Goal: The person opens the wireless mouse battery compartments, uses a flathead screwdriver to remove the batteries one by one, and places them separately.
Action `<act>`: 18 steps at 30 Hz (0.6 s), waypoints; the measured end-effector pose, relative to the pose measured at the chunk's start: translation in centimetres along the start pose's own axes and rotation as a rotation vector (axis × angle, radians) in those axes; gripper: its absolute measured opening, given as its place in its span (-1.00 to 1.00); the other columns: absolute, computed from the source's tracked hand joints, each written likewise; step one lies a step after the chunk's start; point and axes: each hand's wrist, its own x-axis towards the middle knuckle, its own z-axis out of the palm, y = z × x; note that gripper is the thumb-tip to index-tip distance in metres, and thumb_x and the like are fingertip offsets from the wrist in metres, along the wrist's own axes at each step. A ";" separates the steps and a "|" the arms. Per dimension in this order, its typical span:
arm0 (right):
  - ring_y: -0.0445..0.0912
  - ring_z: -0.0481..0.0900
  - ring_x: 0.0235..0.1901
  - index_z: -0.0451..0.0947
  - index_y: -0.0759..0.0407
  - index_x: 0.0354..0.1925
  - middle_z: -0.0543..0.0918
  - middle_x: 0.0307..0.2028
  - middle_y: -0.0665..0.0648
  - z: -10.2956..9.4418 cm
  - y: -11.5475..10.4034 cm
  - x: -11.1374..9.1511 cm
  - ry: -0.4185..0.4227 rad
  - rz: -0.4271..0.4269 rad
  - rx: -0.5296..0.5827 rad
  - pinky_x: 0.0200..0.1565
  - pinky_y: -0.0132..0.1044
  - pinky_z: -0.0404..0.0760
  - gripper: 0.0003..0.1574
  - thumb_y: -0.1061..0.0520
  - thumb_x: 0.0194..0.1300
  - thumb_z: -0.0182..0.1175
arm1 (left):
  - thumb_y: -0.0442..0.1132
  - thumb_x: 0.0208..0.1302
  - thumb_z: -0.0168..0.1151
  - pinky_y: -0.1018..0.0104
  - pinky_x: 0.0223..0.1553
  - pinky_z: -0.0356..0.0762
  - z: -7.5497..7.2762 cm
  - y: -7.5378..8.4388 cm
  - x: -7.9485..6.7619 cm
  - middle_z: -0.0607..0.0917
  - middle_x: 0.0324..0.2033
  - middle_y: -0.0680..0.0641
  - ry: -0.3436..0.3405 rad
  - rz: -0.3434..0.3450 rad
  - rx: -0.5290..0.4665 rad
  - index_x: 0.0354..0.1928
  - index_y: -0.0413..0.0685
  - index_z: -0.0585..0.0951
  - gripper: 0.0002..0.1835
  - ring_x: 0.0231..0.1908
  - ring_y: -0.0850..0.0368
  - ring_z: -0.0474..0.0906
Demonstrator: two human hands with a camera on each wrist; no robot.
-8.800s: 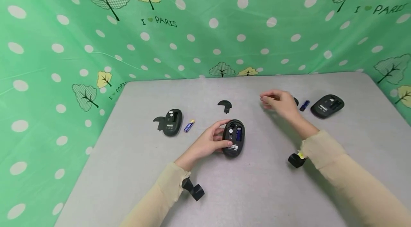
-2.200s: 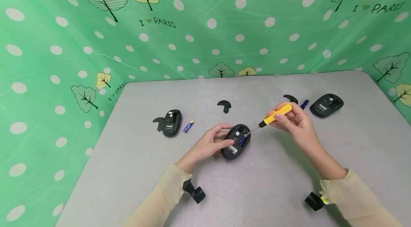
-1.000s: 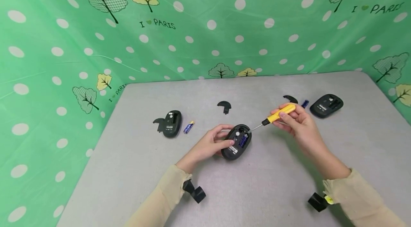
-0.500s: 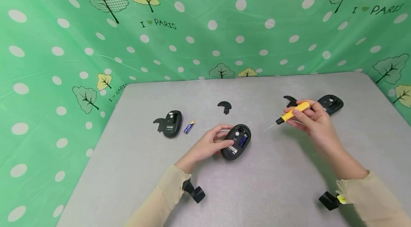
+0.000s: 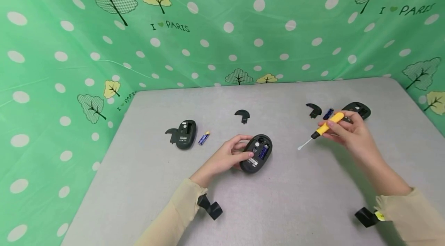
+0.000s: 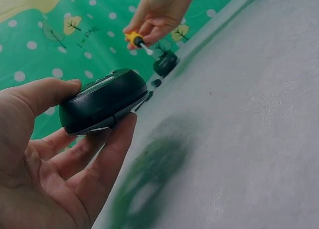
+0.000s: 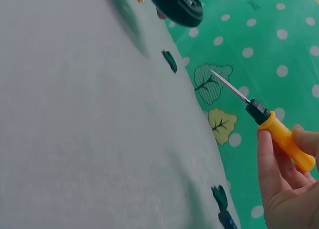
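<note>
My left hand (image 5: 227,156) grips a black computer mouse (image 5: 250,167) turned underside up, its battery compartment uncovered with a blue battery (image 5: 263,151) inside. In the left wrist view the thumb lies on top of the mouse (image 6: 102,102) and the fingers support it from below, above the table. My right hand (image 5: 354,134) holds a screwdriver (image 5: 328,125) with a yellow handle, its metal shaft pointing down and left, away from the mouse. The right wrist view shows the screwdriver (image 7: 279,134) pinched between thumb and fingers.
A second mouse (image 5: 186,136) lies underside up at the left, with a battery cover (image 5: 172,135) and a blue battery (image 5: 204,138) beside it. Another cover (image 5: 243,114) lies at the back middle. Behind my right hand are a cover (image 5: 314,110), a battery (image 5: 328,114) and a third mouse (image 5: 359,109).
My right hand first brought the screwdriver's tip to the battery compartment, then drew it away to the right. My left hand keeps the mouse, which was tilted slightly since the oldest frame.
</note>
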 end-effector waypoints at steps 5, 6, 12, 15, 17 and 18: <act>-0.26 0.77 -0.25 0.17 0.09 0.04 0.81 -0.26 -0.08 -1.1 0.2 0.0 0.020 0.068 -0.083 -0.23 -0.44 0.74 -0.63 0.24 0.44 0.14 | -0.34 0.35 0.21 0.33 -0.37 0.71 0.0 0.1 0.0 0.56 0.25 -0.35 -0.010 0.012 -0.013 0.39 -0.11 0.34 -0.42 -0.05 0.05 0.70; -0.27 0.77 -0.25 0.16 0.09 0.04 0.81 -0.26 -0.09 -1.3 0.3 -0.1 0.021 0.080 -0.090 -0.24 -0.44 0.74 -0.63 0.24 0.44 0.14 | -0.34 0.35 0.21 0.33 -0.38 0.70 0.0 0.1 -0.1 0.56 0.25 -0.35 -0.012 0.013 -0.012 0.39 -0.12 0.34 -0.42 -0.06 0.05 0.70; -0.28 0.77 -0.28 0.13 0.10 0.02 0.81 -0.30 -0.10 -2.0 0.7 -0.2 -0.002 0.116 -0.120 -0.26 -0.46 0.73 -0.62 0.25 0.44 0.13 | -0.32 0.35 0.22 0.39 -0.40 0.64 0.0 0.2 -0.1 0.56 0.25 -0.34 -0.013 0.003 -0.006 0.40 -0.10 0.34 -0.41 -0.09 0.12 0.69; -0.26 0.77 -0.28 0.10 0.10 0.03 0.81 -0.30 -0.09 -2.4 0.9 -0.1 -0.028 0.139 -0.128 -0.25 -0.44 0.74 -0.60 0.26 0.45 0.12 | -0.32 0.34 0.22 0.40 -0.40 0.64 0.0 0.3 -0.1 0.55 0.26 -0.34 -0.014 -0.003 -0.004 0.40 -0.09 0.33 -0.40 -0.10 0.14 0.68; -0.25 0.77 -0.28 0.08 0.09 0.04 0.81 -0.30 -0.10 -2.6 1.0 -0.1 -0.041 0.167 -0.147 -0.25 -0.43 0.74 -0.59 0.25 0.45 0.12 | -0.33 0.34 0.22 0.40 -0.40 0.64 0.0 0.3 -0.1 0.55 0.25 -0.34 -0.013 -0.007 -0.006 0.40 -0.09 0.33 -0.40 -0.11 0.15 0.68; -0.25 0.77 -0.28 0.07 0.09 0.05 0.81 -0.30 -0.11 -2.7 1.1 -0.1 -0.050 0.180 -0.164 -0.25 -0.43 0.74 -0.58 0.25 0.46 0.11 | -0.33 0.34 0.22 0.40 -0.40 0.64 0.0 0.4 -0.1 0.55 0.25 -0.34 -0.014 -0.009 -0.008 0.40 -0.09 0.33 -0.40 -0.11 0.15 0.68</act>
